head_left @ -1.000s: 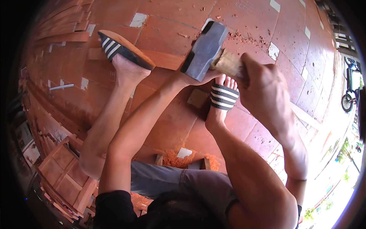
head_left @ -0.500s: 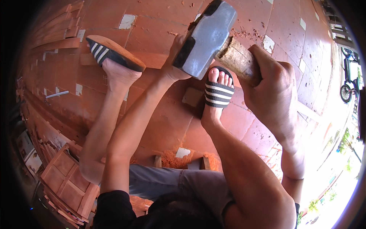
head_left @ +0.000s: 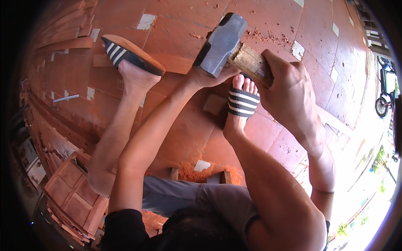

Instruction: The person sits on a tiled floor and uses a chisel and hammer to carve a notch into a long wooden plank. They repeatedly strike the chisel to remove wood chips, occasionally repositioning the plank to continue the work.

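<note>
A sledgehammer (head_left: 215, 50) with a heavy grey steel head and a short, rough wooden handle is raised at the upper middle. My right hand (head_left: 289, 81) is wrapped round that handle. Below the hammer head, and partly covered by it, lies my left hand (head_left: 209, 79); its fingers are mostly hidden, so I cannot make out what they touch or hold. A reddish wooden board (head_left: 173, 63) runs near my left hand and passes by my left foot, which wears a striped slide sandal (head_left: 134, 56). My right foot, in a matching sandal (head_left: 243, 102), stands just below the hammer handle.
Red floor tiles (head_left: 188, 121) carry scattered wood shavings (head_left: 268, 37). Reddish boards (head_left: 63, 44) are stacked at the far left, and panelled wooden pieces (head_left: 73, 188) stand at the lower left. Sawdust (head_left: 188, 172) lies near my legs. A motorcycle (head_left: 383, 96) is outside at the right.
The hammer and my right hand have come down and slightly left in the picture. More of my left hand shows beneath the head. The whole view has shifted a little.
</note>
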